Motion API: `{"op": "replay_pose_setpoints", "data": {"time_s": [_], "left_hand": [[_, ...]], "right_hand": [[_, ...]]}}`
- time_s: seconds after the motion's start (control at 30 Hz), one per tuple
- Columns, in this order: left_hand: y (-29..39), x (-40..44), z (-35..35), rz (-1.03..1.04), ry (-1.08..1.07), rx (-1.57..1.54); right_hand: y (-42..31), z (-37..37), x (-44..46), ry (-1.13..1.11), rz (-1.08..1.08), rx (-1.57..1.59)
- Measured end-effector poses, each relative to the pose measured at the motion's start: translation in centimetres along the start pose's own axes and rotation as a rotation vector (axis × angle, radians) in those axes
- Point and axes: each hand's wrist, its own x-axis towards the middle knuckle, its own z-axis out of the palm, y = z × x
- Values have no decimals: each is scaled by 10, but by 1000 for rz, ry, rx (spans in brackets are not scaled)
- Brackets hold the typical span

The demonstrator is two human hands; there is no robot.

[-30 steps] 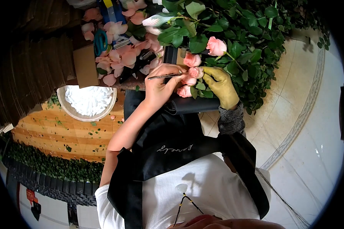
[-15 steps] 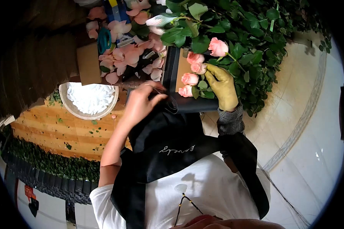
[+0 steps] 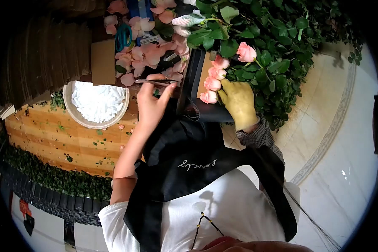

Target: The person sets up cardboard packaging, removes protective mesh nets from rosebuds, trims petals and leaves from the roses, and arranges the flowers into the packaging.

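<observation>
Between the thumb and fingers of my bare left hand [image 3: 151,103] is a slim dark metal tool [image 3: 157,81], like tweezers, held roughly level beside scattered petals. My right hand [image 3: 238,103] wears a yellow glove. Its fingertips close at the side of a pink rose [image 3: 212,83], the third down in a short column; the stem is hidden by the glove. Just below lies the lowest rose [image 3: 208,97], and above are two more, the upper one [image 3: 220,62] near a tan board. A separate rose [image 3: 246,52] rests on the leaves.
Loose pink petals [image 3: 149,54], teal scissor handles or a tape ring [image 3: 123,38] and net-wrapped buds [image 3: 188,20] lie at the top. A bowl [image 3: 67,103] of white pieces stands at left on wood [image 3: 50,136]. Dense foliage [image 3: 281,63] fills the upper right.
My left hand drew back from the roses, then rose slightly with the tool in clear view. My gloved hand shifted from an upper rose down to the third one.
</observation>
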Motion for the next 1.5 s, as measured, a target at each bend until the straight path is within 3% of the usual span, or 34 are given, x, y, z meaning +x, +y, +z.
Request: {"op": "replay_pose_setpoints", "data": {"time_s": [0.27,0.33,0.43,0.57,0.87,0.97,1.4,1.5], "left_hand": [[0,-7,20,-126,-58,-244],[5,-8,23,-181,-91,-363],[12,-7,25,-16,-217,-328],[24,-16,35,-50,-254,-468],[33,-19,54,-24,-224,-473],[35,-18,56,67,-241,-389],[24,-25,65,62,-212,-317],[28,-27,67,-69,-204,-389]], "right_hand": [[1,3,-11,79,131,215],[-2,-11,-9,13,229,498],[-8,-24,-19,51,193,531],[1,-16,-36,93,209,507],[2,-18,-41,105,232,517],[10,-8,-42,144,165,462],[15,-2,-43,200,126,471],[16,-1,-45,205,136,454]]}}
